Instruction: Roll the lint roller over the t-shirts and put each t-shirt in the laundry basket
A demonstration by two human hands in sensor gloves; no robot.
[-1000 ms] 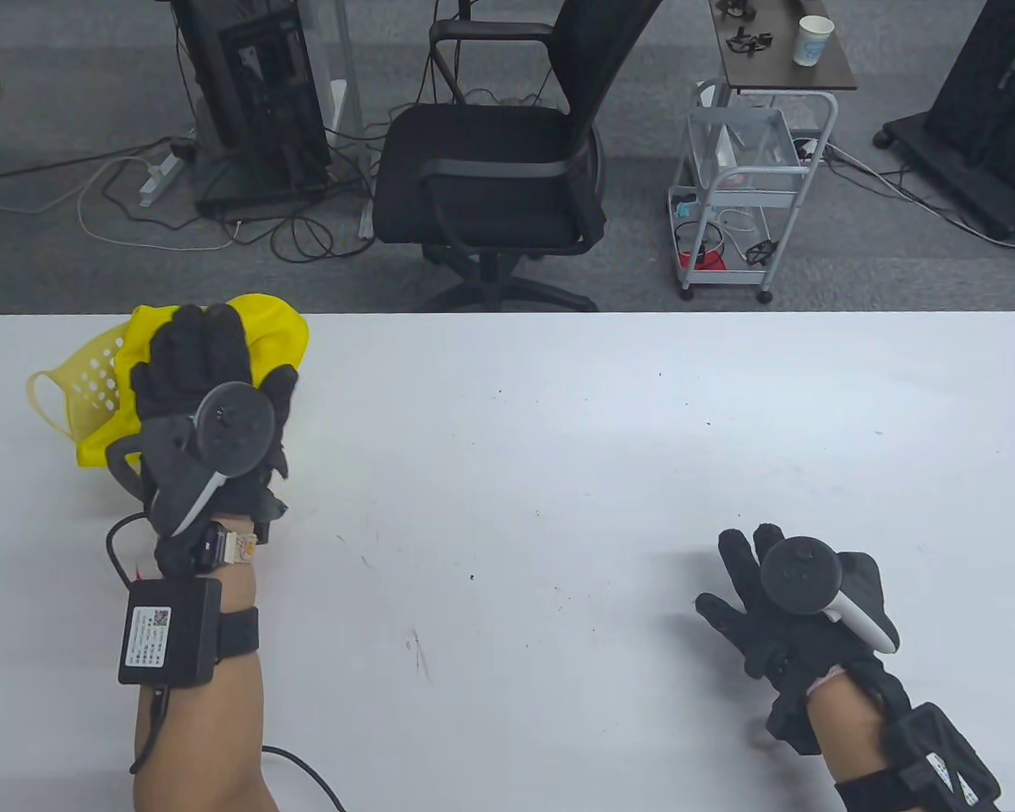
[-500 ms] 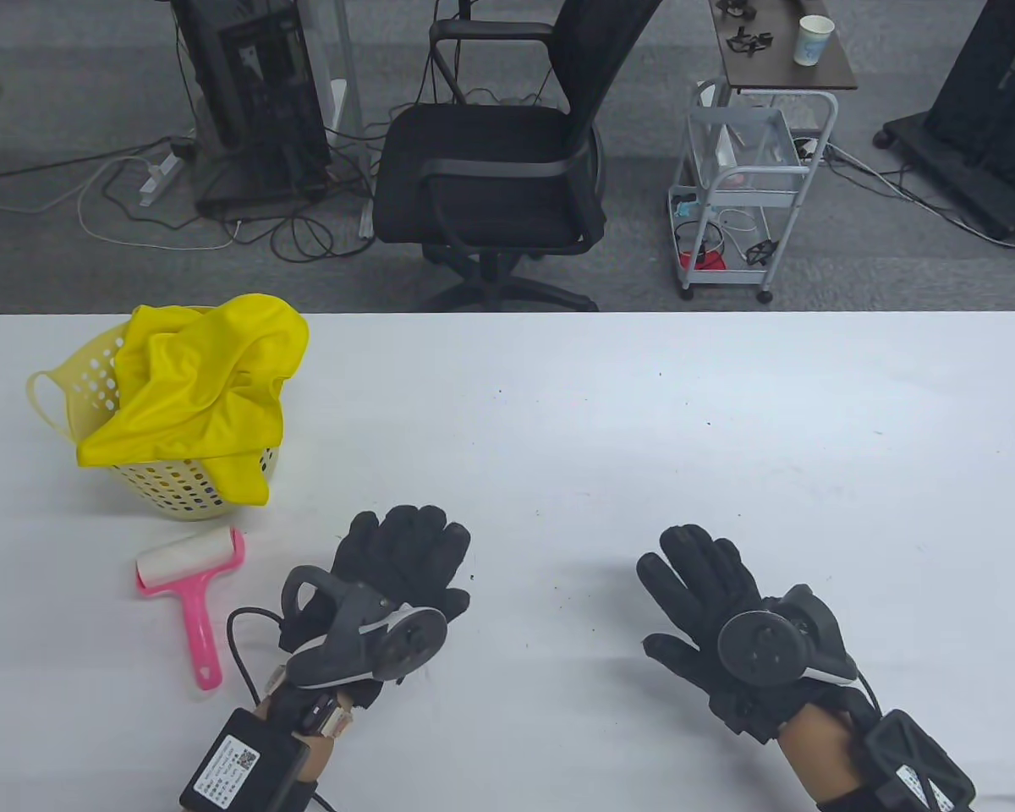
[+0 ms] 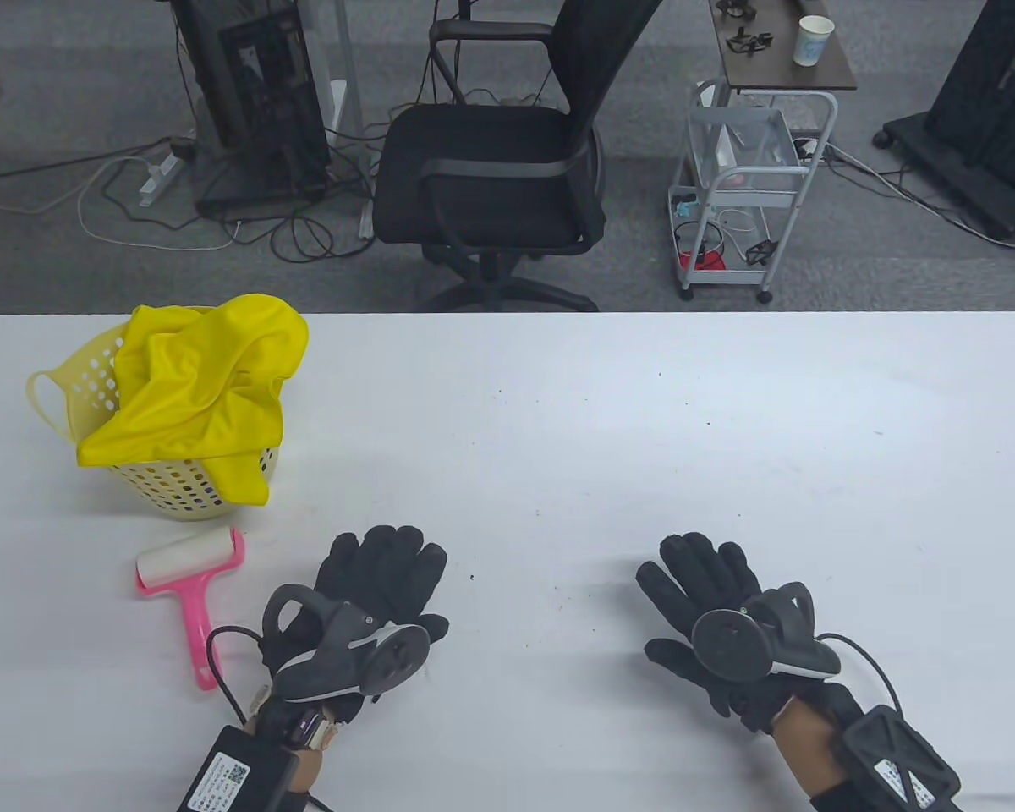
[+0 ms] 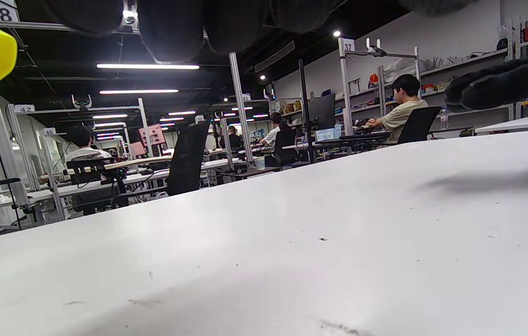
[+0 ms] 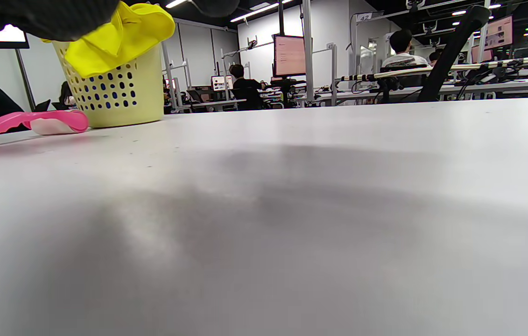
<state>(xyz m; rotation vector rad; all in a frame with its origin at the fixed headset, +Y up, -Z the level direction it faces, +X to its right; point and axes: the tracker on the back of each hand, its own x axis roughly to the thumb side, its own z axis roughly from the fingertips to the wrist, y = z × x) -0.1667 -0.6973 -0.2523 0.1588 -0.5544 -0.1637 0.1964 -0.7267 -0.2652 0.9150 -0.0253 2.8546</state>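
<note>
Table view, far left: the yellow t-shirt [image 3: 194,381] — soft, light, likely slippery — heaps over the laundry basket [image 3: 178,495]; grab a bunched fold. Nearer lies the lint roller [image 3: 190,584], rigid — take its handle. Left hand [image 3: 372,592] and right hand [image 3: 710,600] rest spread on the desk [image 3: 600,440], holding nothing.

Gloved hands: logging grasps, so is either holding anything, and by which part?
Nothing is held. The left hand and right hand rest open on the white table.

Black office chair [image 3: 495,161], wire cart [image 3: 744,190]
</note>
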